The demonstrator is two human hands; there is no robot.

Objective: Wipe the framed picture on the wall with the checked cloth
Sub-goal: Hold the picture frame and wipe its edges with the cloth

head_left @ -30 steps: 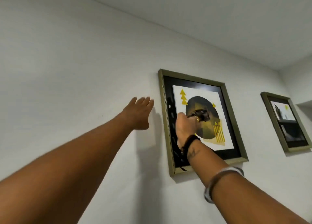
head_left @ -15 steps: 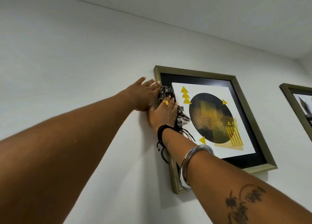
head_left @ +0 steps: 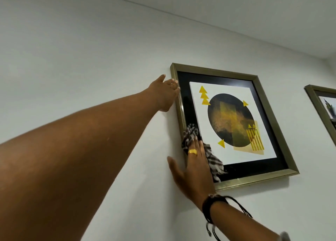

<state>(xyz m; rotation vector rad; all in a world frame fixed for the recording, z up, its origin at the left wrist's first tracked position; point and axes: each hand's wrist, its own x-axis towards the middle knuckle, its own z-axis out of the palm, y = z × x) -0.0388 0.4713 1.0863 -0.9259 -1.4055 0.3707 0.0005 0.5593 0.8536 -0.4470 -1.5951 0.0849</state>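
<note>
1. Wiping is the step in hand: my right hand (head_left: 195, 166) lies flat and open-fingered, pressing the checked cloth (head_left: 209, 154) against the lower left of the framed picture (head_left: 234, 120) on the wall (head_left: 81, 59).
2. My left hand (head_left: 164, 94) is open, its fingers against the frame's upper left edge, bracing it.
3. Next, I judge, the cloth must sweep right across the glass with light, even pressure.
4. Bare wall surrounds the frame; a second frame (head_left: 321, 110) hangs well apart on the right.
</note>
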